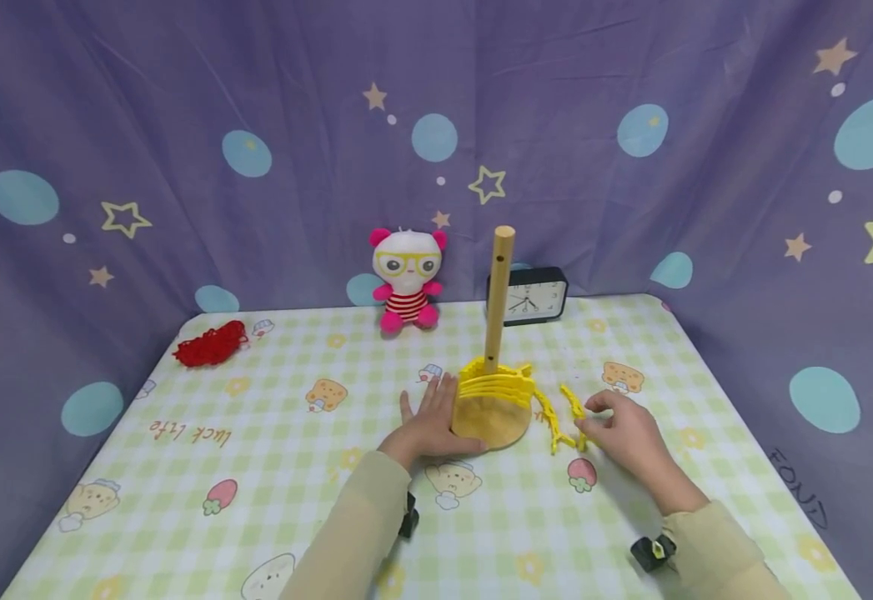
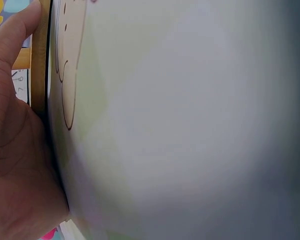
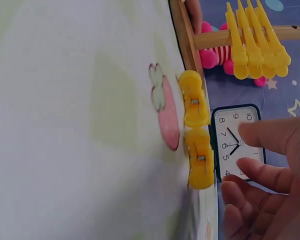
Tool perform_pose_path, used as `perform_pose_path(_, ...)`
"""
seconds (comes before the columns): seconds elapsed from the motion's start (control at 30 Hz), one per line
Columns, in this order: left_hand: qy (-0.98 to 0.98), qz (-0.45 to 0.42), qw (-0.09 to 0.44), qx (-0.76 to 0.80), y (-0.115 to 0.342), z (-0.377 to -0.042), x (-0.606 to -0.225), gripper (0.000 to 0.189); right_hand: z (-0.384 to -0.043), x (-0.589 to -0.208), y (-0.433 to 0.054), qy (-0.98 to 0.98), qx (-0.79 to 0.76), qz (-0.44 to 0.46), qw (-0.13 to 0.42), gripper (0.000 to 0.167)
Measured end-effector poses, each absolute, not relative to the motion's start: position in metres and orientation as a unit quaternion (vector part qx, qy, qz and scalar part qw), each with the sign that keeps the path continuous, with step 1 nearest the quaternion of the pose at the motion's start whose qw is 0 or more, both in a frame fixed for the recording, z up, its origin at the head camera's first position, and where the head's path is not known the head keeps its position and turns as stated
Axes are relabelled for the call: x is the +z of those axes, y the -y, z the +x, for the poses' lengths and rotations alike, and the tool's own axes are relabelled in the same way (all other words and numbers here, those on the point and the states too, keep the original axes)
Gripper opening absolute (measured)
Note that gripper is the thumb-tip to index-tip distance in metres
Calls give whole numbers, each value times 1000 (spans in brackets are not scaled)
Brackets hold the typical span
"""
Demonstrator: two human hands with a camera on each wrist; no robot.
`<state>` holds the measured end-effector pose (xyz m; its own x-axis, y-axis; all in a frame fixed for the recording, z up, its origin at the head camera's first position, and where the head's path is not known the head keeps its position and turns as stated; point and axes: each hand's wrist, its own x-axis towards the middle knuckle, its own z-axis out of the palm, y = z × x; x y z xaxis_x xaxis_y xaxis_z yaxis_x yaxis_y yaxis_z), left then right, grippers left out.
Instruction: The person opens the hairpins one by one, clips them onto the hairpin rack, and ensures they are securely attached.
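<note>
A wooden stand (image 1: 498,304) rises upright from a round base (image 1: 492,425). Several long, curved yellow clips (image 1: 496,387), like banana hair clips, are stacked about the foot of its pole. My left hand (image 1: 432,425) rests against the base's left rim, fingers spread and fairly straight, thumb along the front edge. Two loose clips lie right of the base: one nearer (image 1: 549,417), one farther right (image 1: 571,402). Over the latter hovers my right hand (image 1: 627,429). In the right wrist view its thumb (image 3: 262,134) and fingers are apart, with a gap to the spring-ended clips (image 3: 201,160).
A panda plush (image 1: 408,279) sits at the back of the table, beside a black-framed clock (image 1: 537,300) partly behind the pole. Red netted material (image 1: 213,344) lies at the back left. A checked cloth (image 1: 278,467) covers the table; a purple curtain (image 1: 316,208) hangs behind.
</note>
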<state>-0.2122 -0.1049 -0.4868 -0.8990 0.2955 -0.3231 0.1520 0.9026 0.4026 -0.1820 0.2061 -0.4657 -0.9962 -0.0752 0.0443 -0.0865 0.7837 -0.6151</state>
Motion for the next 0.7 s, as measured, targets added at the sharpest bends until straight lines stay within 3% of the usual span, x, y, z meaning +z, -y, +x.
perform_pose_path(0.7, -957, 116, 190, 185, 104, -210, -481, 124, -181, -476, -211, 952, 294, 54, -62, 49)
